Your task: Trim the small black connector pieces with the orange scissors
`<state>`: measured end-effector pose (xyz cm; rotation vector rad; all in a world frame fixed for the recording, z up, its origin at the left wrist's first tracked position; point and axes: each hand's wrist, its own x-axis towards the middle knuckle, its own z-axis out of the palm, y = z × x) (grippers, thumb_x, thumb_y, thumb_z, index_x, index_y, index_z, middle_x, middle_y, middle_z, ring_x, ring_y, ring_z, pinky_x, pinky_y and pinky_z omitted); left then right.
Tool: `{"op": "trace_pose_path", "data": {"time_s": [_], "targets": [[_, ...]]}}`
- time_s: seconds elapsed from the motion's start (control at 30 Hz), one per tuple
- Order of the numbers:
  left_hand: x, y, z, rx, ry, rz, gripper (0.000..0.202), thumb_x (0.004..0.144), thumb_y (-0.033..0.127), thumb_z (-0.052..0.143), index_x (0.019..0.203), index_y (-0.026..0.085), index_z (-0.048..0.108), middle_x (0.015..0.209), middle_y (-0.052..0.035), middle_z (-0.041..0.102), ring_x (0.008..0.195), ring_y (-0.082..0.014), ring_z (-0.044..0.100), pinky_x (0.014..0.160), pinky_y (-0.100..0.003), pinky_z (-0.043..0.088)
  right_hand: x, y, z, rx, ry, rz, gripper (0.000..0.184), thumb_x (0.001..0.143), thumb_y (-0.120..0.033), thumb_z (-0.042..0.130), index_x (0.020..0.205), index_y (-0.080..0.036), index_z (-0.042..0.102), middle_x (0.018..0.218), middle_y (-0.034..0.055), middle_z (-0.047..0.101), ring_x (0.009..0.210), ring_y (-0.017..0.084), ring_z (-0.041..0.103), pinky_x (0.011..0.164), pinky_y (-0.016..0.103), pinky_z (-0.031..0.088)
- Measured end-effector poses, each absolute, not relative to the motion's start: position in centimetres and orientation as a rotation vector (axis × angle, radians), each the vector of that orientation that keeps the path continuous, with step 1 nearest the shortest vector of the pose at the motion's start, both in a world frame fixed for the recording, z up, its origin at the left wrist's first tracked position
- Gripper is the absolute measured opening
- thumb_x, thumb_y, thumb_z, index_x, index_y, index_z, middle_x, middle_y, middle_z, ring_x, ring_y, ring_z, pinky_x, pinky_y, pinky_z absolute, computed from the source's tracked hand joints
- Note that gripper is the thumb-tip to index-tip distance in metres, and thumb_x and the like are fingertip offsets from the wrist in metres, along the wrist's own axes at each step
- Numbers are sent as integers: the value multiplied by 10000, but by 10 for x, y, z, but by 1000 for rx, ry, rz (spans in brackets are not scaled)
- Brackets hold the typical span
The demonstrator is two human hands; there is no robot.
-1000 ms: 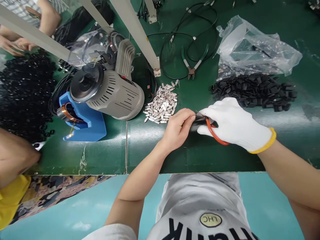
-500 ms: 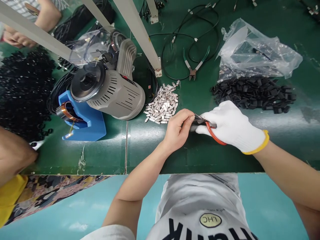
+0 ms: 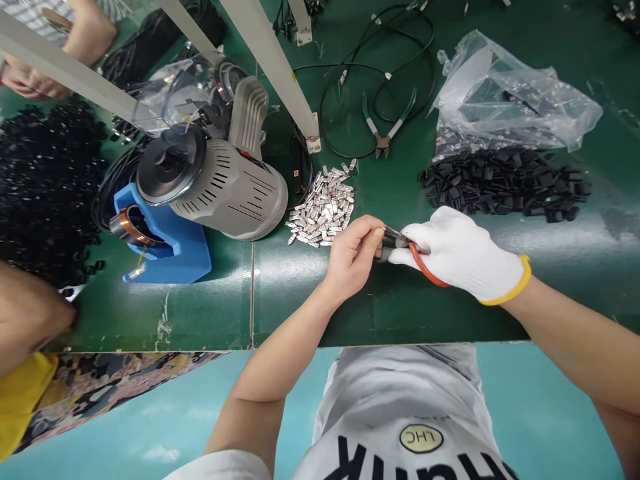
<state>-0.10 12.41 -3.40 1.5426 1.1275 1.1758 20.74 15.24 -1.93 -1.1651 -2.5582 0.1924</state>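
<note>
My right hand [image 3: 463, 253], in a white glove with a yellow cuff, is closed around red-handled pliers [image 3: 420, 263] low over the green table [image 3: 310, 300]. The jaws point left and meet the fingertips of my bare left hand [image 3: 353, 257]. That hand pinches a small part at the jaws, too small to name. A heap of small silver metal pieces [image 3: 323, 207] lies just left of and behind my left hand. A pile of small black plastic parts [image 3: 505, 183] lies behind my right hand.
A grey motor-like machine [image 3: 220, 180] on a blue stand [image 3: 175, 250] sits at left. Green-handled pliers [image 3: 385, 130] and black cables [image 3: 360, 73] lie at the back. A clear plastic bag [image 3: 510, 93] is at back right. Other people's arms show at the left edge [image 3: 30, 313] and the top left [image 3: 75, 33].
Both hands have shifted slightly left and drawn closer together; the plier jaws now sit right at my left fingertips. The grips have not changed.
</note>
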Motion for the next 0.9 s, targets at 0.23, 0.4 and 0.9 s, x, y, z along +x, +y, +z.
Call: {"op": "trace_pose_path", "data": {"time_s": [0.23, 0.4, 0.9], "targets": [[2, 125, -31, 1471, 1110, 1191, 225, 1038, 388, 521, 971, 186, 596, 749, 17, 566, 664, -82, 571, 671, -219, 498, 208, 153, -17, -1195, -2517, 197, 453, 962, -570, 589, 689, -215, 522, 524, -14, 380, 638, 159, 366, 585, 288, 158], [5, 125, -28, 1344, 986, 1162, 229, 1002, 401, 588, 1082, 186, 591, 854, -11, 623, 721, -98, 621, 683, -228, 567, 209, 157, -15, -1134, -2489, 69, 455, 967, -531, 599, 655, -221, 480, 508, -35, 353, 587, 150, 283, 644, 295, 239], [6, 123, -33, 1360, 984, 1134, 198, 970, 371, 647, 1004, 176, 653, 841, -24, 630, 695, -91, 597, 646, -203, 533, 212, 163, -10, -1000, -2695, 63, 420, 983, -510, 532, 697, -234, 396, 551, -36, 483, 541, 144, 304, 693, 337, 210]]}}
